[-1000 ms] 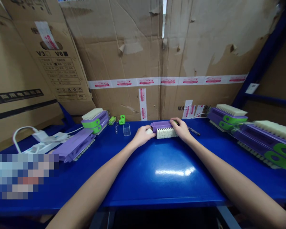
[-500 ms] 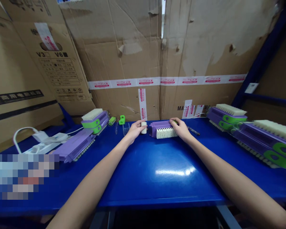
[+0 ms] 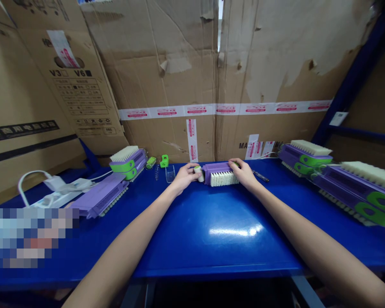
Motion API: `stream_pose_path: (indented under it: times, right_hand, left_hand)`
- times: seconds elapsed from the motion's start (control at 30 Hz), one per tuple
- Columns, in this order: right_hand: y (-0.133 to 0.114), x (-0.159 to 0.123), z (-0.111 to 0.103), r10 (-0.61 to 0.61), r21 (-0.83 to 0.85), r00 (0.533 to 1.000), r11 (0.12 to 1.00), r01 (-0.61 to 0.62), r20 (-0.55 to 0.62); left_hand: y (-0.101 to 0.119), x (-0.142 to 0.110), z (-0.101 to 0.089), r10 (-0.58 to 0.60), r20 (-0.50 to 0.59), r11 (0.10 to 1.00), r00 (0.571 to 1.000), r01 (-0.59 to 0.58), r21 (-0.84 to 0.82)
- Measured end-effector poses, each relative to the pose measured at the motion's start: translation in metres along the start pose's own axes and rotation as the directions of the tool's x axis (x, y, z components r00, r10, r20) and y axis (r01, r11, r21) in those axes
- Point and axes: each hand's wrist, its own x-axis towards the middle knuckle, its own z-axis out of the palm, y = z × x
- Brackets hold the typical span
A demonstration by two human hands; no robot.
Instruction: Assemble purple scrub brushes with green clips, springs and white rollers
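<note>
My left hand [image 3: 186, 179] pinches a small cream-coloured block [image 3: 199, 173] with a dark edge, close against the left end of a purple brush body [image 3: 216, 168]. Whether block and body touch I cannot tell. White bristles [image 3: 223, 179] line the near side of that body. Around its right end my right hand [image 3: 240, 171] is closed, with a bit of green showing by the fingers. Left of my left hand lie a clear plastic cover [image 3: 170, 174], a metal spring [image 3: 157, 170], a green bracket [image 3: 164, 161] and a small green part [image 3: 151, 162].
A thin dark tool [image 3: 261, 176] lies right of my right hand. Purple brush units stand at left [image 3: 127, 163] and right [image 3: 304, 158]. A white power strip [image 3: 62, 191] with cables is at far left. Cardboard [image 3: 167, 77] walls the back of the blue table [image 3: 192, 239].
My left hand has moved slightly right, bringing the block, now tilted, up to the brush body's left end. My right hand and the brush body have stayed in place.
</note>
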Motion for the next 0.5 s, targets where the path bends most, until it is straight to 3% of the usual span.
stream_pose_path:
  times: [0.13,0.4,0.5]
  right_hand:
    - [-0.0018,-0.0014,-0.0014,-0.006,0.016,1.000,1.000,0.006,0.005]
    - [-0.0085,-0.0079,-0.0074,0.008,-0.001,0.991,1.000,-0.008,0.135]
    - [-0.0093,-0.0086,-0.0073,0.000,0.014,0.988,1.000,-0.002,0.153]
  left_hand:
    - [0.0002,0.0024,0.0002,0.048,0.016,0.996,0.999,-0.049,0.081]
    - [0.0041,0.0032,-0.0019,0.139,0.073,0.934,0.988,-0.156,0.321]
    - [0.0040,0.0030,-0.0015,0.141,0.083,0.931,0.986,-0.161,0.327]
